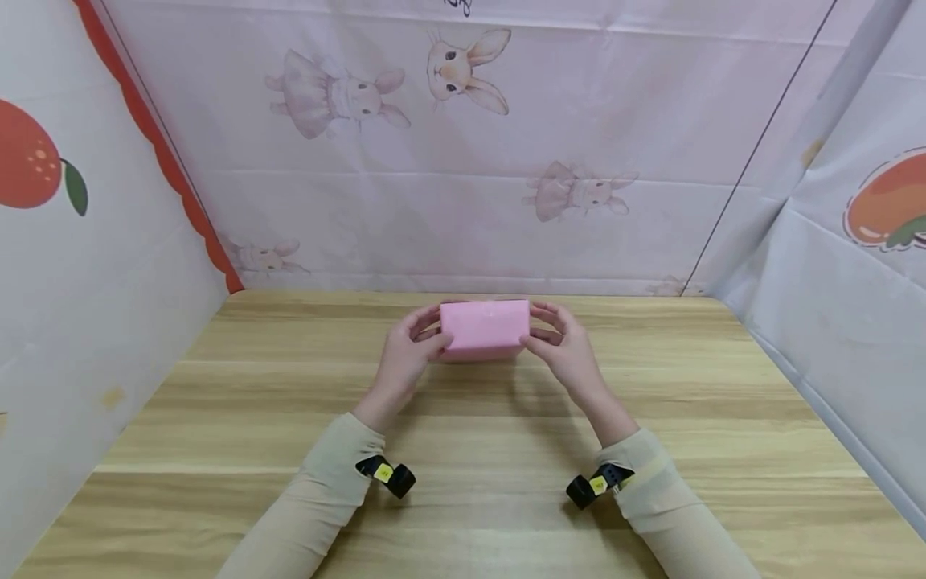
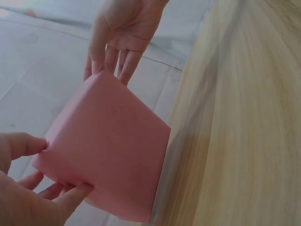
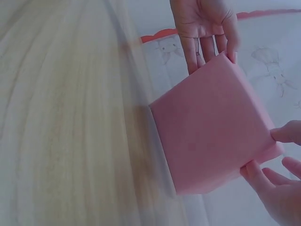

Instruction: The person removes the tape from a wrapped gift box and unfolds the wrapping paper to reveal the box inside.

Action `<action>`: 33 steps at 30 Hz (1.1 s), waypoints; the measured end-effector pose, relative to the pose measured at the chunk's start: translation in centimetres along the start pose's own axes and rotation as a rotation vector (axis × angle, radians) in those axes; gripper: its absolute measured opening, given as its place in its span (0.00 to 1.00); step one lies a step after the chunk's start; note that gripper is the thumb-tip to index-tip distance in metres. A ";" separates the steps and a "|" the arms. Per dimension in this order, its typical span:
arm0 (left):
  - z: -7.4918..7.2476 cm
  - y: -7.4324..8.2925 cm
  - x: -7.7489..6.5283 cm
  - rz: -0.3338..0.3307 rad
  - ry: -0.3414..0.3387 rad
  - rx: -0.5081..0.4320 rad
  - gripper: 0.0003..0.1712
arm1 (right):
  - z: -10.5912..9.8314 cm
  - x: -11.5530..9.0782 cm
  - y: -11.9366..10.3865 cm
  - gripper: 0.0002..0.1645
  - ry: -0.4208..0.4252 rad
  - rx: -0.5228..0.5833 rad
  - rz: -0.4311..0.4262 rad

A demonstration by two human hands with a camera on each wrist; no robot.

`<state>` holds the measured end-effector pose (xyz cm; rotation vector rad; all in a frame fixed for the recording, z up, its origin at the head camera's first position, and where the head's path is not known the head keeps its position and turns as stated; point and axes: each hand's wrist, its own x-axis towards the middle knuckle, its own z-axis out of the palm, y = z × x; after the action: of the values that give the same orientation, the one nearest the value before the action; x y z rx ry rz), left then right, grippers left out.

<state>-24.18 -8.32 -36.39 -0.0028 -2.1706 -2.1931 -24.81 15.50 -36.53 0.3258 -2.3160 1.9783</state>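
Observation:
A pink box (image 1: 486, 328) is near the far edge of the table, between both hands. My left hand (image 1: 407, 352) grips its left end, thumb on the near corner and fingers along the side. On the opposite end, my right hand (image 1: 567, 351) holds it the same way. Both wrist views show a broad pink face of the box (image 2: 117, 141) facing the cameras, with fingertips pressed at its edges. In the right wrist view the lower edge of the box (image 3: 197, 136) lies close to the tabletop; whether it touches I cannot tell.
The wooden table (image 1: 477, 498) spreads out in front of me. Behind it hangs a pale cloth backdrop (image 1: 405, 217) printed with rabbits. White side walls (image 1: 145, 265) with fruit pictures stand left and right. Each sleeve carries a black wrist camera (image 1: 394, 478).

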 end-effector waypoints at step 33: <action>-1.4 -2.0 1.0 0.057 -0.211 0.419 0.16 | 0.0 -0.2 1.7 0.09 -0.165 -0.405 -0.090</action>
<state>-25.26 -9.69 -38.34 -0.2845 -2.6642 -1.7377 -25.00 15.75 -38.22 0.5635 -2.6719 1.4430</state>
